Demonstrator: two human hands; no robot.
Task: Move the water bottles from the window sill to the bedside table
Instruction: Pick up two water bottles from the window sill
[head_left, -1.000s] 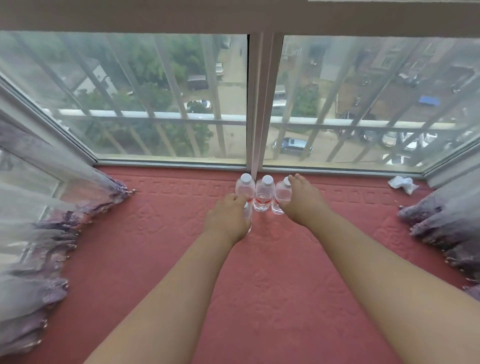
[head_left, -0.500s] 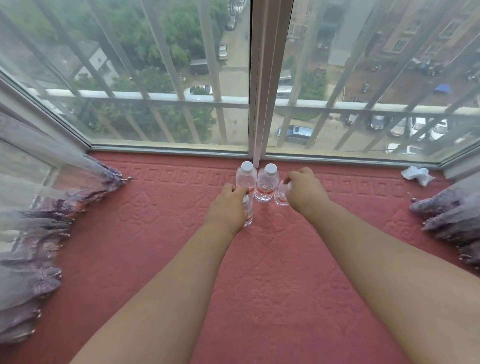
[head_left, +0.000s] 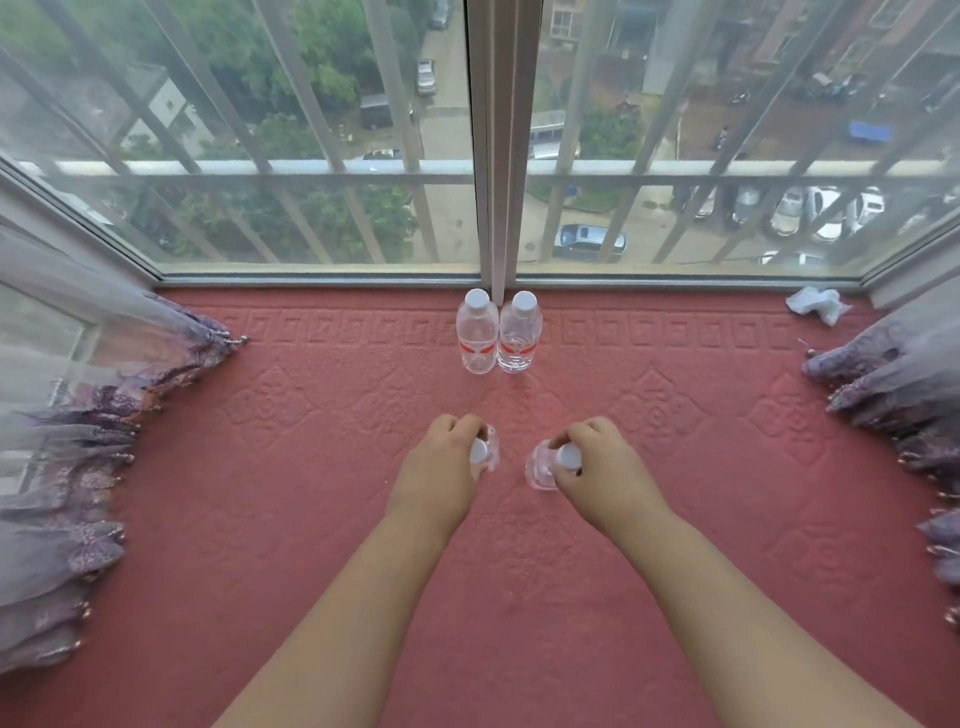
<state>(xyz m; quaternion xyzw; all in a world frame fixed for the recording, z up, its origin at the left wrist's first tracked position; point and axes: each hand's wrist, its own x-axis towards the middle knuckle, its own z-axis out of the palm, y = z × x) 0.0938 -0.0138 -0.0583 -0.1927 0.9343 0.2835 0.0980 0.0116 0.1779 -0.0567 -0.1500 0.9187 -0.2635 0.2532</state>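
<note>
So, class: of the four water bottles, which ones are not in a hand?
The two red-labelled bottles standing upright by the window frame: left one, right one. The left hand and right hand each grip another.

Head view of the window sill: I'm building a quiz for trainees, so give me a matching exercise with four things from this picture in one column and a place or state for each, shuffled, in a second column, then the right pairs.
Things:
1. left hand
2. two standing bottles
3. crumpled tissue
4. lace curtain

Places or states:
A. upright, side by side against the window frame
B. far right corner of the sill
C. bunched along the left edge of the sill
D. grip closed round a bottle near its white cap

Pairs: 1-D, 2-A, 3-B, 4-C
</note>
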